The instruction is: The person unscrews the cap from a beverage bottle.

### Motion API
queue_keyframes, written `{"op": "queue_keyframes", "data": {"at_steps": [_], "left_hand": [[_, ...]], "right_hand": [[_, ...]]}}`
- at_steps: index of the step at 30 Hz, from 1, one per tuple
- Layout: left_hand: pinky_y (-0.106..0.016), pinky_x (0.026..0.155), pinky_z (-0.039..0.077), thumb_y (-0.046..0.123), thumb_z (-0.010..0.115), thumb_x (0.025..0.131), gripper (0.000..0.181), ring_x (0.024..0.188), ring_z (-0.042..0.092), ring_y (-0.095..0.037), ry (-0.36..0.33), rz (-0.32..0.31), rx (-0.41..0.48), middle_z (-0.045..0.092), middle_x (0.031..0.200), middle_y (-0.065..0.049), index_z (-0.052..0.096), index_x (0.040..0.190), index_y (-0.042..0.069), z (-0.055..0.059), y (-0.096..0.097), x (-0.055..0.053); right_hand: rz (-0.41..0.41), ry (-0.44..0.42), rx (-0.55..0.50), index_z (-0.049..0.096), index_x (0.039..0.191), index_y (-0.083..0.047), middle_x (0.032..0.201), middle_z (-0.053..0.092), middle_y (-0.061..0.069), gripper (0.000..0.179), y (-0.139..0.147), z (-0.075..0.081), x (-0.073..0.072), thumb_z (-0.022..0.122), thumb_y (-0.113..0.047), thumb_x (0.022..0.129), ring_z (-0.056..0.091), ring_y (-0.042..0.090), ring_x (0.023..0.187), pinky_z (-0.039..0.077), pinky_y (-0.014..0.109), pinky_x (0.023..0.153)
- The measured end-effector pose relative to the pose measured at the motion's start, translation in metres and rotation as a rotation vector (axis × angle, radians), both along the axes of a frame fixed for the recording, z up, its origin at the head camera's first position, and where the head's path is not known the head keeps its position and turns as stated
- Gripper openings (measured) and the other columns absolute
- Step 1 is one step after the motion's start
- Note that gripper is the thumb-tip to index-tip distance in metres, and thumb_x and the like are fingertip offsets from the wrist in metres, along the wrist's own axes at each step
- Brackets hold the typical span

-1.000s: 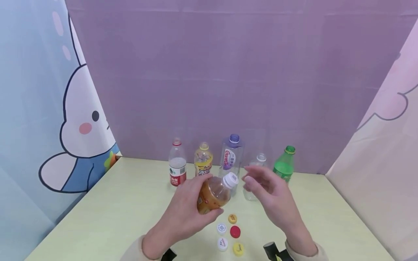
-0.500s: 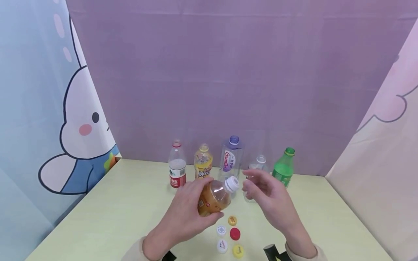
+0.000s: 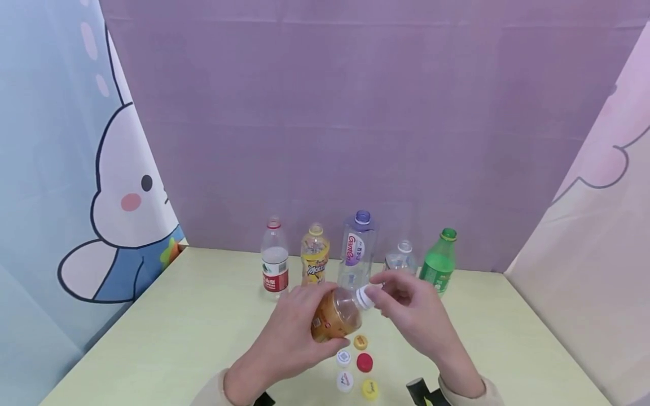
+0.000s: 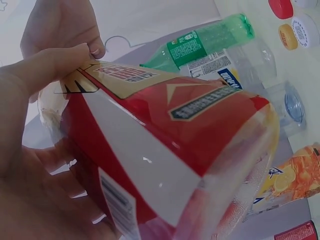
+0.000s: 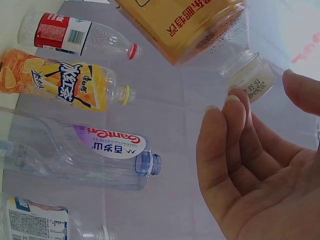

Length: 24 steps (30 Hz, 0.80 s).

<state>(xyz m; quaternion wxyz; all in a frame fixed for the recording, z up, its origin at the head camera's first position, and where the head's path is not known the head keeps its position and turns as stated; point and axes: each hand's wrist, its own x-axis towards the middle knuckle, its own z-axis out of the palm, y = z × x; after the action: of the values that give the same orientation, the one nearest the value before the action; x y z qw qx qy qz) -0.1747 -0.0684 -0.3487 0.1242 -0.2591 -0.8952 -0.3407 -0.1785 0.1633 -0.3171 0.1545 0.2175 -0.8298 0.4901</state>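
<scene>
Tilted toward the right, a drink bottle (image 3: 332, 316) with a gold and red label is gripped in my left hand (image 3: 286, 332). Its white cap (image 3: 364, 297) sits on the neck. My right hand (image 3: 413, 310) is at this cap; in the right wrist view the fingertips (image 5: 232, 97) lie at the cap's edge while the thumb (image 5: 302, 92) stands apart from it. In the left wrist view the bottle (image 4: 150, 145) fills the middle, with fingers and thumb round its body. The label hides part of the left hand there.
Behind the hands stand a red-labelled bottle (image 3: 275, 265), a yellow-labelled bottle (image 3: 315, 254), a tall bluish bottle (image 3: 358, 248), a clear bottle (image 3: 401, 259) and a green bottle (image 3: 440, 259). Several loose caps lie in front, including a red cap (image 3: 364, 362) and a yellow cap (image 3: 369, 389).
My right hand has moved left and slightly down to the white cap, closing the gap. The held bottle has shifted slightly down. The other bottles and loose caps stay put.
</scene>
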Motion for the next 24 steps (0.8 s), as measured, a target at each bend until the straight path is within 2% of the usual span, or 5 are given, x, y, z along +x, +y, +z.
{"op": "queue_keyframes", "data": {"at_steps": [5,10,19,24], "left_hand": [[-0.055,0.104,0.045,0.039,0.088,0.078,0.075,0.122,0.051,-0.014,0.016,-0.005,-0.016,0.059,0.131,0.009,0.05,0.141,0.024,-0.0019,0.0006,-0.0002],[-0.055,0.102,0.045,0.038,0.088,0.078,0.073,0.121,0.052,-0.015,0.049,-0.004,-0.036,0.06,0.13,0.008,0.052,0.139,0.022,-0.0027,0.0011,0.0005],[-0.049,0.095,0.049,0.04,0.09,0.075,0.072,0.113,0.052,-0.017,0.158,0.038,-0.086,0.063,0.126,0.004,0.055,0.136,0.023,-0.0034,0.0001,0.0015],[-0.049,0.094,0.049,0.039,0.091,0.075,0.07,0.111,0.053,-0.017,0.161,0.04,-0.083,0.065,0.125,0.005,0.058,0.134,0.024,-0.003,-0.0023,0.0004]], "right_hand": [[-0.028,-0.015,0.054,0.074,0.099,-0.015,0.078,0.066,-0.006,0.012,-0.002,0.0007,0.0017,0.076,-0.025,0.093,0.061,0.014,0.069,0.054,0.027,0.063],[-0.019,0.001,0.107,0.073,0.102,-0.015,0.08,0.065,-0.008,0.01,-0.0021,0.001,0.0035,0.075,-0.022,0.094,0.061,0.011,0.071,0.055,0.027,0.065],[0.002,0.077,0.159,0.072,0.104,-0.014,0.083,0.063,-0.011,0.01,-0.0026,-0.0019,0.0034,0.073,-0.013,0.095,0.06,0.008,0.075,0.055,0.027,0.069],[0.039,0.14,0.162,0.071,0.107,-0.011,0.087,0.065,-0.009,0.017,-0.0039,-0.004,0.0019,0.073,-0.004,0.092,0.061,0.007,0.079,0.057,0.028,0.075]]}}
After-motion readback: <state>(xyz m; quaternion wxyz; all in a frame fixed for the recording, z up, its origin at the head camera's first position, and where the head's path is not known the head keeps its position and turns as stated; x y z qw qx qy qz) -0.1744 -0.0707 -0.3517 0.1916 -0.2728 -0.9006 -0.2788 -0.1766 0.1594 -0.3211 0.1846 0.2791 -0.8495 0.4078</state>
